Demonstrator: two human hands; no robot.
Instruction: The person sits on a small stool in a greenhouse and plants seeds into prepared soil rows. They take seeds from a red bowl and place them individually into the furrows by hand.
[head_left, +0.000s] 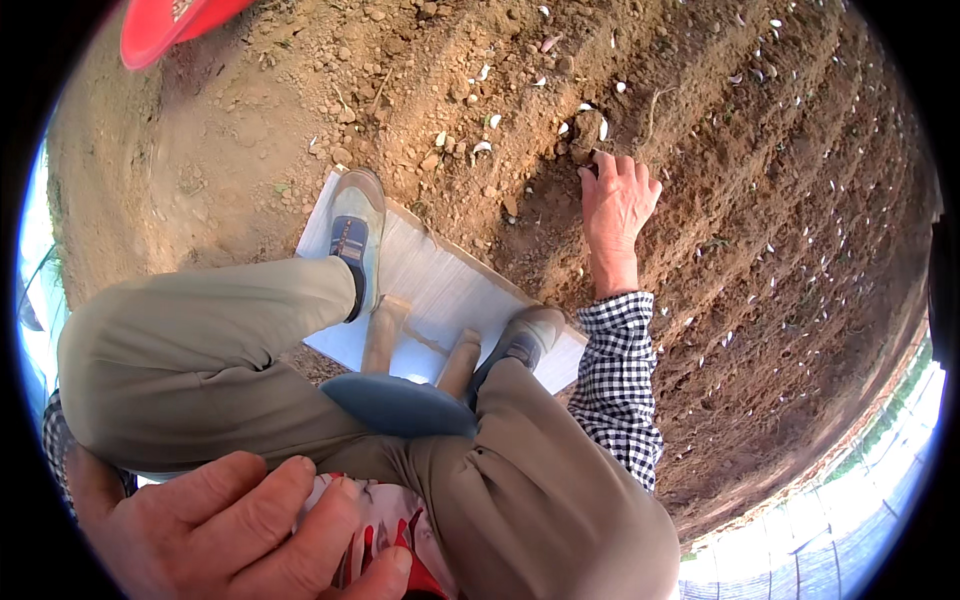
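Note:
My right hand (621, 199), its wrist in a black-and-white checked sleeve, reaches down to the loose brown soil. Its thumb and forefinger touch a soil clod (585, 139); whether they grip it is not clear. Beside that clod lie white garlic cloves, one garlic clove (604, 129) right against it and another garlic clove (563, 129) to its left. Close to the camera, my left hand (240, 525) hovers over my lap with its fingers loosely spread. Its palm faces away, so anything under the fingers is hidden.
Rows of garlic cloves (726, 339) dot the furrowed soil on the right. Both shoes rest on a pale board (442, 277) below a low stool with a blue seat (405, 405). A red container (161, 34) with small contents stands at upper left. Translucent sheeting (817, 555) edges the bed.

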